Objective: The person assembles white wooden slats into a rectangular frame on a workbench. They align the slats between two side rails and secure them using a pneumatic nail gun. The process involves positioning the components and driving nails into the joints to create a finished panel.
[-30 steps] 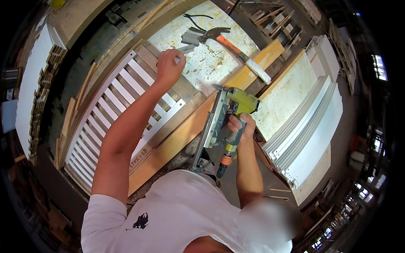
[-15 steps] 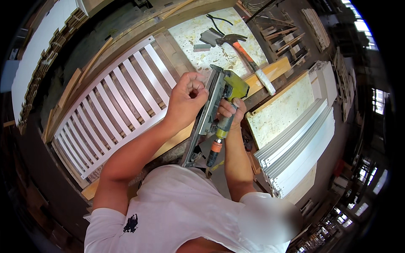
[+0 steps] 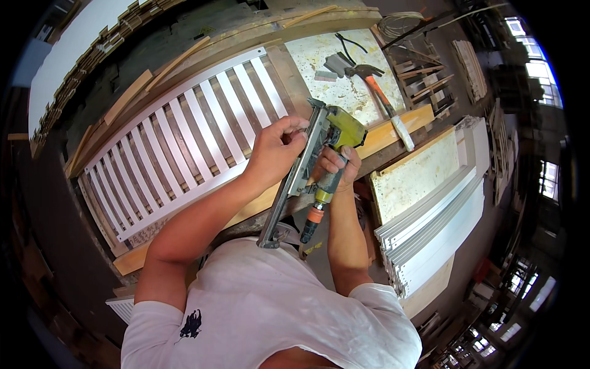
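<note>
A yellow-green nail gun [image 3: 337,132] is gripped around its handle by the right hand [image 3: 337,165], held over a long pale wooden plank [image 3: 393,130]. The left hand [image 3: 273,152] is closed, fingers pinched against the gun's long metal magazine [image 3: 294,184]. Just beside, to the left, a white slatted wooden panel [image 3: 184,144] lies flat on the surface [image 3: 353,92], which is speckled and worn. Beyond, an orange-handled hammer [image 3: 376,86] rests. White moulded strips [image 3: 430,227] are stacked to the right.

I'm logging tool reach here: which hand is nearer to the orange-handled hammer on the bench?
The right hand. It grips the nail gun handle just below-left of the hammer; the left hand sits farther left, on the gun's magazine.
</note>
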Demonstrator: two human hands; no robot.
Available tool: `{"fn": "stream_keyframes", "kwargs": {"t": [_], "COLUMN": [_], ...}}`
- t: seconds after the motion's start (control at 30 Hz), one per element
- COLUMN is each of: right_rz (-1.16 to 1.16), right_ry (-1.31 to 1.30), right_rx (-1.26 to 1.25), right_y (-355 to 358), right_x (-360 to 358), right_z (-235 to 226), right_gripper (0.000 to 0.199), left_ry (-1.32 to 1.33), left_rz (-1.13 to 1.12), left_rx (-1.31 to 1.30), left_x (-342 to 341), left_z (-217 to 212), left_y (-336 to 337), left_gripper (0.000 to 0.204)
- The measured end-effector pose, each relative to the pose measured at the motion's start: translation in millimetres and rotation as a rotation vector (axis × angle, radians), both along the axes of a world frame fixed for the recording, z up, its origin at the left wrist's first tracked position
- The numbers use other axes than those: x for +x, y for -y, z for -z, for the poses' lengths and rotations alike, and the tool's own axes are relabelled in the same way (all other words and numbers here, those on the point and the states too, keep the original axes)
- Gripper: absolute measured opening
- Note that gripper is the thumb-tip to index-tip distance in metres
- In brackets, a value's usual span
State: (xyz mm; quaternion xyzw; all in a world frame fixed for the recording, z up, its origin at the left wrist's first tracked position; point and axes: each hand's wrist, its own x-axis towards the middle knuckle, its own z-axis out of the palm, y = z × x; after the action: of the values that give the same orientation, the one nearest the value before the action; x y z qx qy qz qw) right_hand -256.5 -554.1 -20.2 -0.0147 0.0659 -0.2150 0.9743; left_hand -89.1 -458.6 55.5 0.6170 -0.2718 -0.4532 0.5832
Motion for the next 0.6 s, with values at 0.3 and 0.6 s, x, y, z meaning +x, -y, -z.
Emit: {"fn": "stream_keyframes", "kwargs": {"t": [0.3, 0.6], "right_rz": [0.040, -0.127], "right_ry": [0.045, 0.043], "right_rx": [0.047, 0.009], "right_y": [-9.2, -41.1], "right_x": [16.0, 35.9], "right_z": [2.6, -18.8], "right_gripper": [0.047, 0.039], "left_ry": [0.562, 1.061], "left_rz": [0.096, -0.145], "left_rx": [-0.296, -0.608], "left_x": [5.0, -6.7], "left_z": [-46.0, -4.9], "left_y": [-92.7, -106.1], "left_gripper": [0.046, 0.042]}}
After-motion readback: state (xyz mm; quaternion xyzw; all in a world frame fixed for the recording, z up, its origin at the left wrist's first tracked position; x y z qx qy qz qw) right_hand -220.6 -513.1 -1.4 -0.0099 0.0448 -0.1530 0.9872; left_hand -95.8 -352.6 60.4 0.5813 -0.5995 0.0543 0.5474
